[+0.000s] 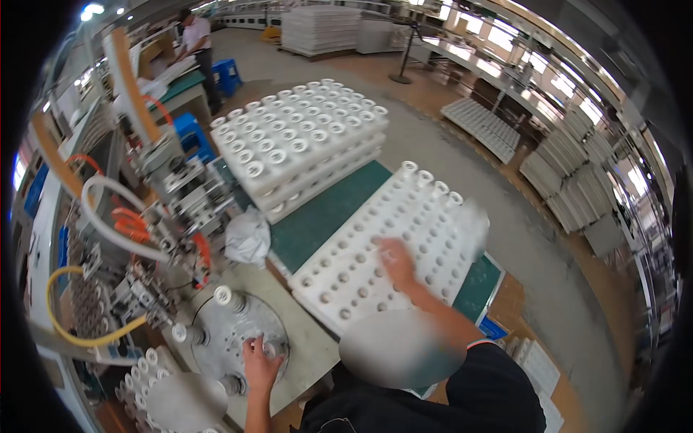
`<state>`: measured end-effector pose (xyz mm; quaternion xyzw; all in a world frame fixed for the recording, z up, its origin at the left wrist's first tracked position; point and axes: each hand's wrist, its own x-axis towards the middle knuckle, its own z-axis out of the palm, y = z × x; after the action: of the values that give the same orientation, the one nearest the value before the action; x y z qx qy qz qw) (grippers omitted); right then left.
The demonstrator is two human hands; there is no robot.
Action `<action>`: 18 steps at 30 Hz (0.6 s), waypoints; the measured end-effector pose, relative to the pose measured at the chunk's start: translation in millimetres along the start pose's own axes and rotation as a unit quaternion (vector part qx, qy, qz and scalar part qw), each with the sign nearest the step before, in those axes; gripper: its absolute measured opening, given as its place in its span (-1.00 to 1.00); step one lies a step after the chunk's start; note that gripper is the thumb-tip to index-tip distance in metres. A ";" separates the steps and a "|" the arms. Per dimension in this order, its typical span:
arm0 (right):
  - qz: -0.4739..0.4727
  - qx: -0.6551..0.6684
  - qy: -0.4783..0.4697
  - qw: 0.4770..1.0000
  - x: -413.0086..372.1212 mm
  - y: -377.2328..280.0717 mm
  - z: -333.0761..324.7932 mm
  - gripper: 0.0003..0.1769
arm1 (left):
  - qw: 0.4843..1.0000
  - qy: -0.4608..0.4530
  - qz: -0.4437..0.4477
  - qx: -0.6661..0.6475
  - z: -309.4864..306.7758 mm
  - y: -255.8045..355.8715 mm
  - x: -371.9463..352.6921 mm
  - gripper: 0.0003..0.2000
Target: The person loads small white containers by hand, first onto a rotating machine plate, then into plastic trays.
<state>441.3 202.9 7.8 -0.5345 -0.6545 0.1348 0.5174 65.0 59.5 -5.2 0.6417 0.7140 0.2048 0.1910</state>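
Note:
My left hand is at the near right of a round metal turntable, its fingers curled around a short cylindrical part. White-topped cylinders stand at other stations of the turntable, one at the back and one at the left. Smeared by motion, my right hand is over a white tray with rows of round holes. Several white ringed cylinders stand along the tray's far edge. A blurred white patch overlaps its right side.
Stacked trays full of white-topped cylinders stand on the green bench mat. Machinery with hoses rises left of the turntable. A crumpled plastic bag lies beside it. At the back left, a person stands near blue stools.

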 end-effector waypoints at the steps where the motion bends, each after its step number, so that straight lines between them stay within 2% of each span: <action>1: 0.004 -0.046 0.054 0.997 17.7 39.5 -42.5 -0.75 | 0.997 -0.075 -0.010 -0.024 6.3 -12.9 10.0 -0.52; 2: -0.052 -0.229 0.099 0.967 34.9 58.3 -87.6 -0.69 | 0.997 -0.079 -0.004 -0.024 6.2 -15.1 15.3 -0.52; 3: 0.005 -0.368 0.085 0.926 43.8 68.4 -130.2 -0.62 | 0.996 -0.077 0.003 -0.034 1.6 -13.7 17.5 -0.61; 4: 0.052 -0.447 0.070 0.890 47.2 80.1 -162.9 -0.52 | 0.996 -0.076 0.006 -0.042 -3.1 -9.6 16.7 -0.69; 5: 0.085 -0.538 0.038 0.838 45.6 86.8 -187.8 -0.38 | 0.996 -0.080 0.006 -0.040 -9.7 -3.0 12.6 -0.69; 6: 0.085 -0.536 0.036 0.839 43.5 95.7 -203.9 -0.38 | 0.998 -0.062 0.003 -0.002 -17.4 4.4 7.6 -0.74; 8: 0.091 -0.547 -0.037 0.831 36.7 114.0 -220.9 -0.28 | 0.998 -0.037 -0.017 0.038 -18.7 11.0 4.6 -0.78; 10: 0.109 -0.487 -0.080 0.863 31.6 141.5 -221.4 -0.24 | 0.988 -0.070 -0.138 -0.028 -17.1 12.0 -3.4 -0.80; 12: 0.009 -0.542 -0.037 0.839 21.5 175.3 -215.0 -0.26 | 0.984 -0.053 -0.171 -0.025 -18.4 19.2 -9.0 -0.70; 13: 0.074 -0.501 -0.056 0.861 22.0 177.7 -215.9 -0.27 | 0.976 -0.058 -0.208 -0.038 -20.2 19.2 -10.7 -0.64; 14: -0.001 -0.500 -0.045 0.865 18.9 206.4 -223.6 -0.28 | 0.983 -0.019 -0.180 -0.030 -9.7 2.7 -16.3 -0.47; 15: 0.032 -0.462 -0.085 0.882 24.2 194.6 -228.1 -0.33 | 0.980 0.002 -0.194 -0.031 -8.7 -1.2 -18.2 -0.41; 16: 0.017 -0.468 -0.106 0.877 28.8 192.6 -237.0 -0.33 | 0.978 0.021 -0.203 -0.032 -10.5 2.0 -15.7 -0.34; 18: 0.065 -0.458 -0.017 0.886 34.8 192.8 -244.0 -0.36 | 0.979 0.025 -0.202 0.028 -17.4 13.3 -8.4 -0.22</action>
<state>753.4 215.8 -9.8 -0.7511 -0.6158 -0.1379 0.1938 67.7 51.5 16.7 0.4835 0.8391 0.1581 0.1927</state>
